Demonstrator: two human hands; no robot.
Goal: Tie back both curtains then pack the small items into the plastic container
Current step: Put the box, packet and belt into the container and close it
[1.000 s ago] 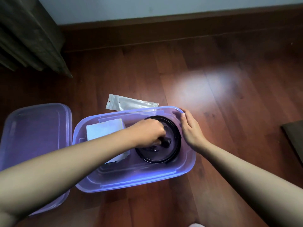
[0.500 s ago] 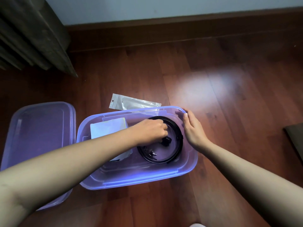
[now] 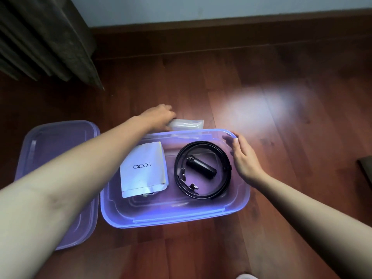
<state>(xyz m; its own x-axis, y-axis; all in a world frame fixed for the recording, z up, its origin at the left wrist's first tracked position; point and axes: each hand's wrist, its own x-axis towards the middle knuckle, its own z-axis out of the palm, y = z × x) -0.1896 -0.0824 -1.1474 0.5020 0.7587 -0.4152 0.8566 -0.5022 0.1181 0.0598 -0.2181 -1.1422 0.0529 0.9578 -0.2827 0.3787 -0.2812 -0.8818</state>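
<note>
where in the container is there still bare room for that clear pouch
The near strip of the plastic container, in front of the white G2000 packet and the coiled black belt, is bare. The gap between packet and belt is narrow. Inside the belt it is crowded by a black cylinder. The left hand is on the clear pouch.

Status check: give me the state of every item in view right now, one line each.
Plastic container: open, on the floor.
Lid: off, lying left of it.
Belt: coiled, inside.
Black cylinder: inside the coil.
White pouch: inside, flat.
Clear packet: outside; left hand on it.
Right hand: on the rim.
</note>
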